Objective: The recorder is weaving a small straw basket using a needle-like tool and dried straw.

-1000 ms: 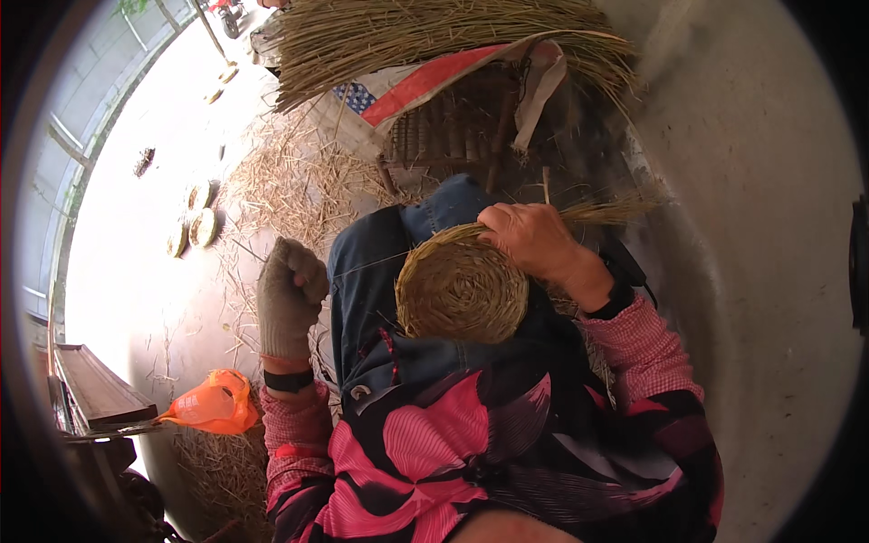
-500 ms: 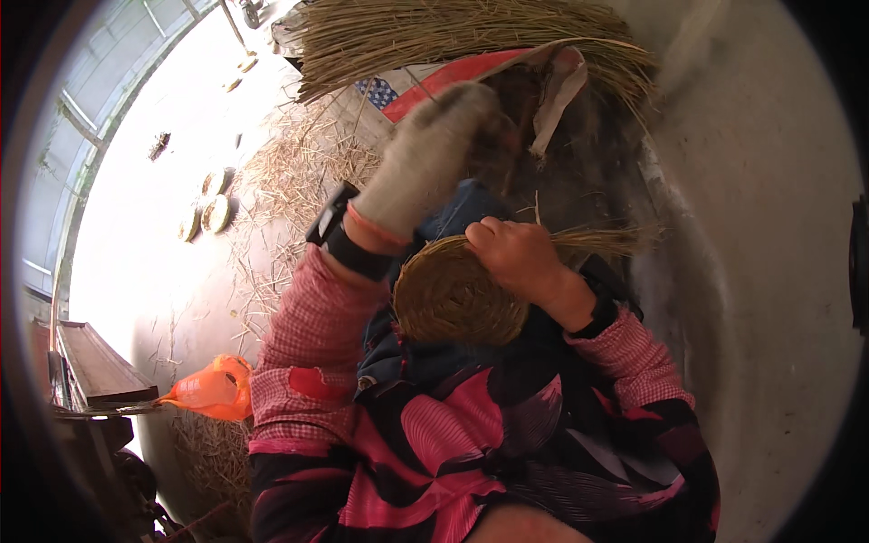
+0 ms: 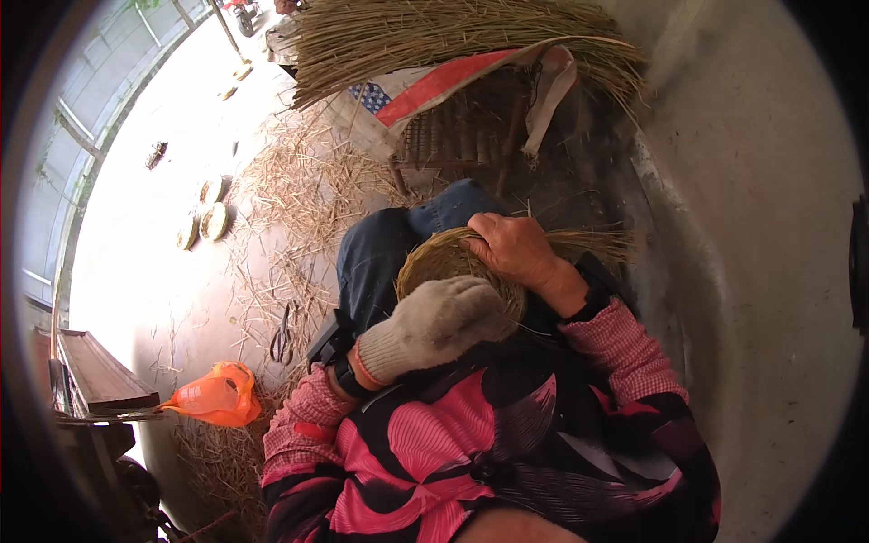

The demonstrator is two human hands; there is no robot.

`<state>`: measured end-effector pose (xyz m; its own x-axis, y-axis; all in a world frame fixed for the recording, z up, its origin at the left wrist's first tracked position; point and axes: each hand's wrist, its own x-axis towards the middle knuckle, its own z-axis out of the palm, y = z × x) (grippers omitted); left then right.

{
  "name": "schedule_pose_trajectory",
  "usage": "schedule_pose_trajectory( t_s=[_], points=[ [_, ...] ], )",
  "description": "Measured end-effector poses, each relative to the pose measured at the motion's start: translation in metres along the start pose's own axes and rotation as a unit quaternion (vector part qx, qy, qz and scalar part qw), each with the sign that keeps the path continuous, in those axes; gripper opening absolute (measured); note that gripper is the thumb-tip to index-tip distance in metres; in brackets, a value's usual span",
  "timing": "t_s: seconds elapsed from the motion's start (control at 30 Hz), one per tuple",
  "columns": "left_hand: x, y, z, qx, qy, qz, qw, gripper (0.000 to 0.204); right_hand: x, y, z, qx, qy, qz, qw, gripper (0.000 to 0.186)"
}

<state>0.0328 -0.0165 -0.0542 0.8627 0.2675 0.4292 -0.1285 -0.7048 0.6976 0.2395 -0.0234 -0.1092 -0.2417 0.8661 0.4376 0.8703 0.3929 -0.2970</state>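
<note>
Woven basket (image 3: 433, 258) is resting on a denim-covered lap (image 3: 367, 262) in the head view, just under both palms. The bare right hand (image 3: 518, 251) is pinching its far-right rim, while loose straw strands (image 3: 593, 244) are trailing out to that hand's right. The gloved left hand (image 3: 450, 314) is curling across the basket's near side; whether its hidden fingers are gripping anything cannot be told. The step in hand seems to be weaving along the rim; the next move is probably calling for the right hand's steady pinch while the left is guiding a strand. Left of the left hand, scissors (image 3: 282, 339) and straw scraps (image 3: 303, 195) are lying on the floor (image 3: 172, 303), with an orange bag (image 3: 217, 396) nearby. Beyond both hands, a large straw bundle (image 3: 471, 41) is lying above a bamboo seat (image 3: 453, 136). Farther left, round woven pieces (image 3: 214, 220) are catching bright light.
</note>
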Motion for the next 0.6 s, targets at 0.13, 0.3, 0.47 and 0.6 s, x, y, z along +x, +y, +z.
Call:
schedule_pose_trajectory(
  t_s=[0.13, 0.3, 0.47, 0.6],
  points=[
    [-0.017, 0.010, -0.035, 0.275, 0.219, -0.125, 0.928, 0.017, 0.001, 0.003, 0.004, -0.014, 0.005, 0.007, 1.000, 0.025],
    [-0.033, 0.010, -0.054, 0.277, 0.222, -0.352, 0.866, 0.021, 0.002, 0.000, 0.003, -0.018, -0.017, 0.041, 0.999, 0.025],
    [-0.036, -0.007, -0.024, 0.361, 0.054, -0.229, 0.903, 0.026, 0.004, 0.000, 0.006, -0.027, -0.032, 0.046, 0.998, 0.025],
    [-0.028, -0.013, -0.009, 0.422, -0.032, -0.269, 0.865, 0.028, 0.004, 0.001, 0.007, -0.034, -0.037, 0.051, 0.997, 0.024]
  ],
)
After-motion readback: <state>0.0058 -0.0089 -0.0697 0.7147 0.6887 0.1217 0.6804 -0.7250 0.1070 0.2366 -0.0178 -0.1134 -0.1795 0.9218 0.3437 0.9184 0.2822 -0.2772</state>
